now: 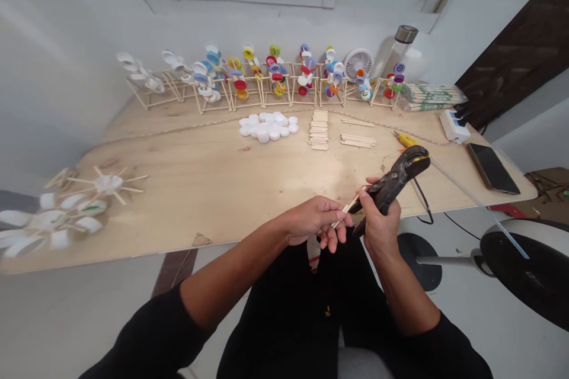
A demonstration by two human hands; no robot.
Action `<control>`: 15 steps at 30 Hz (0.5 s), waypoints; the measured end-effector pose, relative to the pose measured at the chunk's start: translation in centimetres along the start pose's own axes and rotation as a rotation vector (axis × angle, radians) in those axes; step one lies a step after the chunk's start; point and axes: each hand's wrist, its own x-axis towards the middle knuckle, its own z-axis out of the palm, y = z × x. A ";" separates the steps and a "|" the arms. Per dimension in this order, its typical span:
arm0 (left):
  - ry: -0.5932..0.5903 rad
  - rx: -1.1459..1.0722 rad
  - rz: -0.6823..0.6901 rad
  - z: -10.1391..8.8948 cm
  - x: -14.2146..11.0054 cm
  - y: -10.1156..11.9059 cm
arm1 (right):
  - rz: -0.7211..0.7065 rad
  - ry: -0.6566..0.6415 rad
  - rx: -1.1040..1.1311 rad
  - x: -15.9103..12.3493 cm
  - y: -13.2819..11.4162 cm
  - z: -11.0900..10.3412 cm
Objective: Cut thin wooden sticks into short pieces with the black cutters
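Note:
Low over the table's front edge, my left hand [322,222] pinches a few thin wooden sticks [341,216] between thumb and fingers. Their upper ends reach the fingertips of my right hand [380,222], which is closed around a dark hand cutter [391,183]. The cutter's hooked jaw points up and to the right, away from the sticks; its handles are partly covered by my fingers. Beyond my hands lie a stack of short sticks [319,130], a smaller bundle of sticks [358,141] and a cluster of white bottle caps [267,127].
A row of stick frames with coloured cap wheels [278,80] lines the wall. At left lie white cap-and-stick wheels [109,183]. A yellow glue gun [406,141], a phone [492,169], a power strip [454,125] and a packaged stick bundle [431,96] occupy the right side.

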 end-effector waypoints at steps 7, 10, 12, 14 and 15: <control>0.108 0.151 0.044 -0.6 -1.4 2.0 | 0.097 -0.172 0.006 -0.4 -1.8 -2.1; 0.146 0.239 0.076 -1.1 -2.4 3.2 | 0.195 -0.369 -0.131 -1.0 -2.3 -3.7; 0.180 0.303 0.089 -1.3 -3.0 4.0 | 0.236 -0.510 -0.234 -1.5 -2.4 -4.5; 0.206 0.373 0.095 -1.4 -3.5 4.7 | 0.244 -0.640 -0.350 -2.0 -2.5 -4.7; 0.217 0.410 0.097 -1.3 -3.7 4.9 | 0.242 -0.691 -0.393 -2.3 -2.5 -4.7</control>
